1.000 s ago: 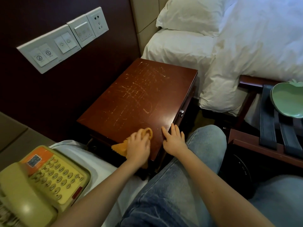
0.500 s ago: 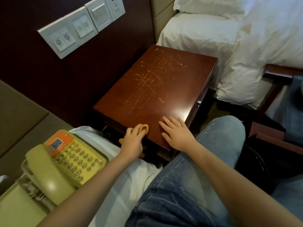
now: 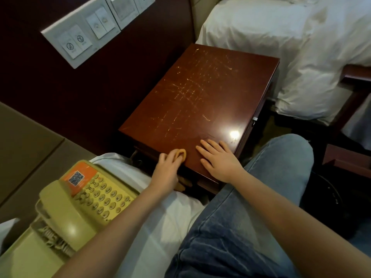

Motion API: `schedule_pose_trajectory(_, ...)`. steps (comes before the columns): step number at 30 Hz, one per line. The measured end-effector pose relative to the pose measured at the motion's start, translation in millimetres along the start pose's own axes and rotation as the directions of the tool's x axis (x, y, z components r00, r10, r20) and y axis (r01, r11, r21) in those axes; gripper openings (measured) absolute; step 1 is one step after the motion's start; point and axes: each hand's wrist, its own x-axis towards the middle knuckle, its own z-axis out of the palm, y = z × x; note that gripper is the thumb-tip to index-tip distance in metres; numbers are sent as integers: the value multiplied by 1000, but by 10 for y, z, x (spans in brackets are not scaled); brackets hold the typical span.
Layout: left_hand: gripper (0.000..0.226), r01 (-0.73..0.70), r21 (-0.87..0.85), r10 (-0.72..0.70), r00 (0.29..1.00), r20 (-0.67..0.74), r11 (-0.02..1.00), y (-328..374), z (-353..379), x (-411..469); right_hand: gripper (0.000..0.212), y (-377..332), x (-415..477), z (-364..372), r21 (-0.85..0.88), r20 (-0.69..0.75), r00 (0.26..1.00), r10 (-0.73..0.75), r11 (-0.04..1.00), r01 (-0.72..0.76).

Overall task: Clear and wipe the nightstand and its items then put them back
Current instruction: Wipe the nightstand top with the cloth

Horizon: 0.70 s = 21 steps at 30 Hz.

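Nightstand (image 3: 200, 101) top being wiped — orange cloth (image 3: 180, 154) gripped by left hand (image 3: 166, 171) at front-left edge, right hand (image 3: 218, 159) laid flat (bracing). Phone (image 3: 80, 203) parked on bed — to be returned next.

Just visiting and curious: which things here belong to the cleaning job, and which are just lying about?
In the job:
scratched reddish-brown wooden nightstand
orange cloth gripped by the left hand
right hand flat on the nightstand
yellowish push-button telephone, set aside

Lying about:
white wall switch panel
white-sheeted bed
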Motion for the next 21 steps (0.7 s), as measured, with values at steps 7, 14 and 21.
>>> schedule_pose_trajectory(7,55,461,-170,-477,877,-64,871,-287,-165,270,49,50,-28,23,9,-13,1000,12,1000,-12)
schedule_pose_trajectory(14,51,72,10,-71,996,-57,997,21,15,91,49,56,-29,28,11,-16,998,65,998,-65)
schedule_pose_trajectory(21,46,416,-157,-432,898,-81,896,-194,-94,352,49,84,-64,32,15,-54,985,161,987,-161)
